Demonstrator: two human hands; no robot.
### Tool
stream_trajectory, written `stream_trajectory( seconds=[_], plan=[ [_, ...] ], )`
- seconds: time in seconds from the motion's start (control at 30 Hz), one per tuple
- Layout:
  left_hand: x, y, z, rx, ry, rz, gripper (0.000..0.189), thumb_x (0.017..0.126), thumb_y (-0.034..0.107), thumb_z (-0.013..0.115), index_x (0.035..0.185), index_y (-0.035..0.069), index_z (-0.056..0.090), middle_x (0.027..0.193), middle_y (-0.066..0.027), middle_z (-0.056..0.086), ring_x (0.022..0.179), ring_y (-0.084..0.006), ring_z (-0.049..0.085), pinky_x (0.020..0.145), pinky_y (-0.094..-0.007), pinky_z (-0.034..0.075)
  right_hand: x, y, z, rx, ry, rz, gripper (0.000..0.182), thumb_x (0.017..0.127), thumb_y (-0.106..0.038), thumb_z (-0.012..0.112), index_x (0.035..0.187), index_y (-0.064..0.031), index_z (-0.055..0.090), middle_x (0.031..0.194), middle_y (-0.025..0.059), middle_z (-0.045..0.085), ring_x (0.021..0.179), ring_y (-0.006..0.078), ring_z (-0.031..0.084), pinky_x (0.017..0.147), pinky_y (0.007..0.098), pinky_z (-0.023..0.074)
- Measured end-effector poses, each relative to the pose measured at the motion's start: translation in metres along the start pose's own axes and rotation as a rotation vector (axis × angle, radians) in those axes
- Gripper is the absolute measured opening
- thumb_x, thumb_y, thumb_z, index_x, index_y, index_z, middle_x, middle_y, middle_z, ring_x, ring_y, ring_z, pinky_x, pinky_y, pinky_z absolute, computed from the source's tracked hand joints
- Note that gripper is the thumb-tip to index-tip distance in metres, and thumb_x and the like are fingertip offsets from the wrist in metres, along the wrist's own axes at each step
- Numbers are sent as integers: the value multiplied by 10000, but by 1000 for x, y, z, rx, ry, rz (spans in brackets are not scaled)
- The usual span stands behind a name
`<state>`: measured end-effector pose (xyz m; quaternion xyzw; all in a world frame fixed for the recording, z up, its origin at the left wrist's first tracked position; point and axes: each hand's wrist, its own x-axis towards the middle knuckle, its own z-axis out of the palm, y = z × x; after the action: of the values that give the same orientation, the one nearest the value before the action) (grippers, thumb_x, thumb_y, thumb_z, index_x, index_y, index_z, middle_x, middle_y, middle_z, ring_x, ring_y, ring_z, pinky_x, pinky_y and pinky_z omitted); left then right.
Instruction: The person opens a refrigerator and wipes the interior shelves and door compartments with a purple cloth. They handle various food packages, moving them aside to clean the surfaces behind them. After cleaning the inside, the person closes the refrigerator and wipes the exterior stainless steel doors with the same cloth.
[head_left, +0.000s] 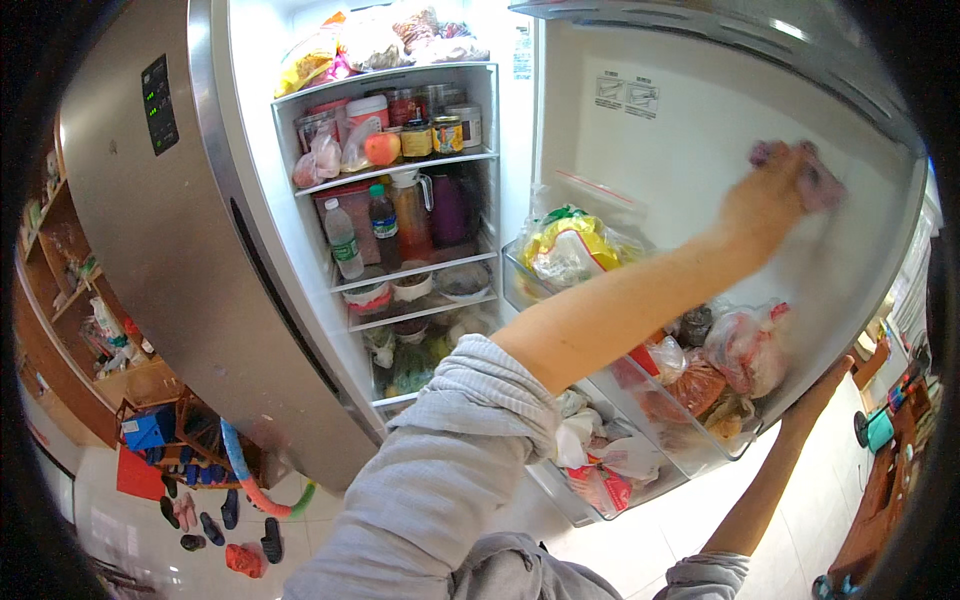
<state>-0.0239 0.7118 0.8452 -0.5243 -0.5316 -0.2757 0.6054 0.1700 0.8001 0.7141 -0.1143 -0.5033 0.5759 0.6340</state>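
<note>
My left hand (776, 184), blurred, presses a pinkish-purple cloth (823, 184) against the white inner panel of the open refrigerator door (675, 161). Its arm, in a rolled-up grey sleeve, crosses above the door bins. At the door's lower outer edge is my right hand (823, 380), partly hidden behind the door, so its finger grip is unclear. Below my left forearm, a clear door bin (667, 405) holds bagged food (697, 386). Another bin (512, 259) carries a yellow-and-clear package (574, 247).
Jars, bottles and a pitcher (409, 217) crowd the lit refrigerator shelves (405, 174). A closed steel door (150, 247) stands at left. Slippers (271, 540) and a red bag (244, 560) lie on the tiled floor near a shoe rack (195, 450). Wooden furniture (881, 495) is at right.
</note>
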Motion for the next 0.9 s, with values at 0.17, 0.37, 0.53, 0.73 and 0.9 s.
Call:
stream_trajectory(
  seconds=[0.17,0.37,0.53,0.73,0.9],
  plan=[
    [-16,-70,-30,-345,-15,-574,251,778,31,509,1022,-3,554,1035,-219,546,997,-382,517,805,-440,447,-14,-5,2,-147,-2,-75,626,946,-571,318,1260,-39,422,1231,109,452,1125,241,428,973,377,348],
    [-24,-24,-65,-848,77,-794,337,702,24,561,1025,42,654,895,-158,658,852,-308,635,777,-376,488,-41,-37,8,-478,-55,-211,502,989,-476,313,1058,-19,506,948,82,523,873,174,483,807,342,418],
    [15,73,-154,-970,154,-513,307,850,35,462,1144,-18,529,1060,-243,573,1008,-393,543,881,-409,425,-72,-59,11,-304,-54,-102,605,985,-518,265,1178,-9,529,1051,91,580,955,169,533,848,300,430],
    [14,131,-177,-1002,170,-828,266,865,15,469,1121,-25,531,948,-153,625,837,-225,602,720,-318,474,-85,-60,-17,-365,-272,-301,541,968,-523,351,1112,-28,516,924,9,530,850,86,469,784,220,381],
    [31,133,-212,-599,474,-430,217,857,-15,493,1058,-16,575,812,-64,616,693,-96,545,605,-216,436,-111,-75,-6,-188,-370,-365,455,956,-474,436,1070,-35,479,888,7,483,818,90,426,764,228,372]
  ],
)
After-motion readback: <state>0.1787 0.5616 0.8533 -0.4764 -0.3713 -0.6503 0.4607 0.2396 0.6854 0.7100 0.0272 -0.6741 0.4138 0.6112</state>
